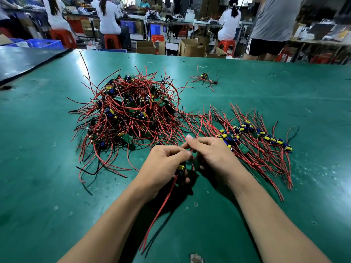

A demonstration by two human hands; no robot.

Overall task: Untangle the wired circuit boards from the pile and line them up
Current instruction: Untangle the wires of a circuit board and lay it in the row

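A big tangled pile (129, 112) of small green circuit boards with red and black wires lies on the green table, left of centre. To its right, a row of boards (254, 137) lies side by side, wires trailing toward me. My left hand (165, 166) grips one circuit board (181, 168) with a yellow part; its red wires hang down toward the table's near edge. My right hand (210, 154) pinches a red wire (199, 130) that runs up toward the pile. Both hands are close together in front of the pile.
A small separate clump of wired boards (206, 78) lies farther back on the green table (284, 95). Beyond the far edge stand cardboard boxes (191, 47), red stools and people at other benches. A dark mat (22, 61) covers the far left corner.
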